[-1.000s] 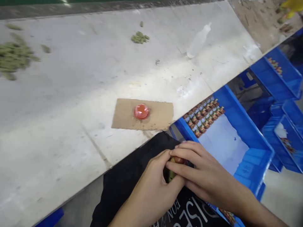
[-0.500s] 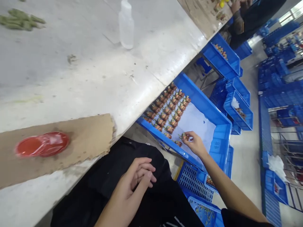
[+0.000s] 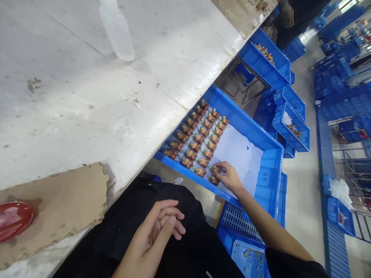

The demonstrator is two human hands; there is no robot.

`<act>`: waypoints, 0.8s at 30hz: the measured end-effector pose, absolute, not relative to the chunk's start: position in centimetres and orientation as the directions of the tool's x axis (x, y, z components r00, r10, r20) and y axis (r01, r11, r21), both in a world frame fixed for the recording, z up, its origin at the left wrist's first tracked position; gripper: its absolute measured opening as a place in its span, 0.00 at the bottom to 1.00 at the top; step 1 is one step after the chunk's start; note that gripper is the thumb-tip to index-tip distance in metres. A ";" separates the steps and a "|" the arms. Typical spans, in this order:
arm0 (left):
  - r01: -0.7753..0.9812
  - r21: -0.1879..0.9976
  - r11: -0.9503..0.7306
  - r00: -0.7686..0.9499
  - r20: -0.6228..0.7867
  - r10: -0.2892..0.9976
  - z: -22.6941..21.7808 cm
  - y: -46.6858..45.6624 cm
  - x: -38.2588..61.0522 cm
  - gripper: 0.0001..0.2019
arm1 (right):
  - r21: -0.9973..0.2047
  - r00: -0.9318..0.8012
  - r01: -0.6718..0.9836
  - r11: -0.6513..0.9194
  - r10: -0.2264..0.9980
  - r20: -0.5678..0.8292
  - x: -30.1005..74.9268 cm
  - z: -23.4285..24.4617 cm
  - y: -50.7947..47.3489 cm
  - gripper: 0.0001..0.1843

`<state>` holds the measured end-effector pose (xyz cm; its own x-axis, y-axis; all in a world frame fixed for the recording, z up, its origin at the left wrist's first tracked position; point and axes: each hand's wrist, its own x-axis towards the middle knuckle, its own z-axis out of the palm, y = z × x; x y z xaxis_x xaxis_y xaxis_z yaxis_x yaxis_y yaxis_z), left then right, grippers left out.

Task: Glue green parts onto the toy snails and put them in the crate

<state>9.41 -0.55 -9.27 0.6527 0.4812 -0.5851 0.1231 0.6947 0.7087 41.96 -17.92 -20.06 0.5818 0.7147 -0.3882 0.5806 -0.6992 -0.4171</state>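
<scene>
In the head view my right hand (image 3: 229,178) reaches into a blue plastic crate (image 3: 199,185). Its thumb and fingertips pinch a small painted figurine (image 3: 215,169) with a brown body and a cartoon face. That figurine is at the near end of the third row, close beside another figurine (image 3: 213,180). Rows of similar figurines (image 3: 198,138) lie on the white liner (image 3: 240,148) of the crate. My left hand (image 3: 158,235) rests over my lap, loosely curled with fingers a little apart, and nothing shows in it.
On the white table (image 3: 87,116) to the left are a translucent bottle (image 3: 117,33), a cardboard piece (image 3: 72,197) and a red dish (image 3: 14,220). More blue crates (image 3: 268,58) stand beyond. A perforated blue crate (image 3: 240,220) lies below. Another person's arm (image 3: 285,15) is at the top.
My right hand has lowered the figurine to the liner and shifted slightly left. The view has swung, so the bottle and red dish appear farther left. My left hand keeps its loose curl.
</scene>
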 end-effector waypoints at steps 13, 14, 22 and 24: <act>0.154 0.690 0.707 0.676 -0.595 0.434 -9.1 0.1 9.3 0.20 | -0.460 0.622 0.548 -0.698 0.708 -0.334 41.0 -19.7 -17.4 0.18; 0.150 0.690 0.708 0.681 -0.591 0.432 -9.2 0.0 9.2 0.20 | -0.466 0.633 0.545 -0.697 0.706 -0.317 40.8 -19.5 -17.4 0.18; 0.107 0.708 0.698 0.745 -0.522 0.416 -10.3 -1.6 8.6 0.22 | -0.595 0.764 0.527 -0.606 0.645 0.019 39.1 -14.4 -16.2 0.21; 0.137 0.739 0.659 0.756 -0.508 0.413 -9.9 -1.9 8.4 0.19 | -0.640 0.776 0.537 -0.549 0.619 0.121 38.2 -12.4 -14.5 0.19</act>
